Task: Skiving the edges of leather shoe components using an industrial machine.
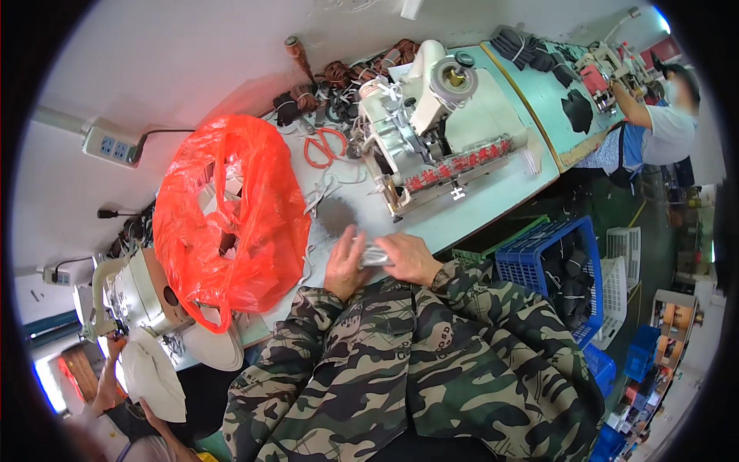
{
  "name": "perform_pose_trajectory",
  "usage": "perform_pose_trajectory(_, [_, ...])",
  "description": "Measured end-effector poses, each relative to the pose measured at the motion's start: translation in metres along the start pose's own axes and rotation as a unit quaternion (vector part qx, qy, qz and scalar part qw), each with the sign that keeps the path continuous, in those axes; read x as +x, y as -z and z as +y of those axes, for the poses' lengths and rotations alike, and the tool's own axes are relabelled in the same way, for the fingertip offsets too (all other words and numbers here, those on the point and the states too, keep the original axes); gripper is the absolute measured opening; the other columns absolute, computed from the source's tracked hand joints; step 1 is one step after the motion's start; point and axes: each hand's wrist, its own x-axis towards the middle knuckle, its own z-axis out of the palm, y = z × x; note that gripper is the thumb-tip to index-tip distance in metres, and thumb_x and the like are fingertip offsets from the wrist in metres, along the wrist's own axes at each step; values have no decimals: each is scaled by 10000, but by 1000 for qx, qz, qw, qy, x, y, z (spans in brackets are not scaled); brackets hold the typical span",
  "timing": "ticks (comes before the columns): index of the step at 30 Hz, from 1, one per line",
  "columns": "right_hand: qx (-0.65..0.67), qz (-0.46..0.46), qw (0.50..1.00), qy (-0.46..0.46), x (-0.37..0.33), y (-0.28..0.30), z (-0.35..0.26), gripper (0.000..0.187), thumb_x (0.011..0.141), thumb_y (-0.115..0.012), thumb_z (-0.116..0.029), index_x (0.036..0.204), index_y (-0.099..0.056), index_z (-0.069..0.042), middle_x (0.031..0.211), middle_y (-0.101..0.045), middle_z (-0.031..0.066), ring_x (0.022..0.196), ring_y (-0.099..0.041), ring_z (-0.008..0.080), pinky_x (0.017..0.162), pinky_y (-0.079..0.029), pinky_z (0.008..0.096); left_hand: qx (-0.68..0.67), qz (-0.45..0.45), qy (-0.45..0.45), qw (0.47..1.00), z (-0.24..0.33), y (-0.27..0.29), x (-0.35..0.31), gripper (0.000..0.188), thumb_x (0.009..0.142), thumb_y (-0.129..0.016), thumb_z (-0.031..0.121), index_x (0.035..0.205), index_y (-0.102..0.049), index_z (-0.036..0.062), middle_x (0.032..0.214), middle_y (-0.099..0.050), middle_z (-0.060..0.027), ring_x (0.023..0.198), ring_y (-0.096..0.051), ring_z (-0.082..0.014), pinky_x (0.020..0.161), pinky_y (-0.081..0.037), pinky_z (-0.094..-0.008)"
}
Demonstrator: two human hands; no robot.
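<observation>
My right hand (409, 258) is closed on a small bundle of pale grey strips (375, 256) at the near edge of the workbench (481, 212). Close by on the left, my left hand (345, 264) has its fingers stretched out and slightly apart, a little blurred, beside the bundle's left end. Whether it touches the bundle I cannot tell. Beyond my hands, a dark grey patch (336, 215) marks the bench top. A white sewing machine (439, 115) with a red-speckled bar stands behind and right of them. Red-handled scissors (325, 148) lie left of the machine.
A full red plastic bag (269, 192) stands at left. Dark cord bundles (336, 75) lie along the wall. Blue crates (589, 262) with dark pieces stand at right. One person (668, 132) works at far right; another's hand (115, 348) holds pale sheets (154, 377) at lower left.
</observation>
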Motion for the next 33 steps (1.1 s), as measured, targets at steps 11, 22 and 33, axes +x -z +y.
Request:
perform_pose_trajectory(11, [116, 178, 976, 48, -33, -26, 35, 963, 633, -858, -296, 1408, -370, 3, 1310, -496, 230, 1219, -493, 418, 1046, -409, 452, 36, 12, 12, 999, -1, -29, 14, 571, 722, -584, -57, 1284, -570, 39, 1211, -600, -178, 1082, -575, -382, 949, -466, -468])
perform_pose_trajectory(22, [225, 106, 968, 33, -73, 163, 81, 550, 741, -746, -179, 1248, -574, -56, 1112, -650, 190, 1037, -627, 378, 888, -501, 413, 42, -115, 90, 988, 136, -3, 128, 737, 721, -835, 376, 1308, -527, 53, 1066, -678, -199, 923, -675, -365, 698, -541, -444])
perform_pose_trajectory(33, [61, 224, 973, 10, 3, 300, 206, 574, 676, -795, -227, 1184, -592, -52, 1071, -660, 168, 998, -639, 359, 870, -512, 441, 102, 79, 39, 991, 179, -76, 301, 988, 722, -789, 122, 1532, -228, 56, 1559, -239, -258, 1380, -343, -435, 1111, -359, -461])
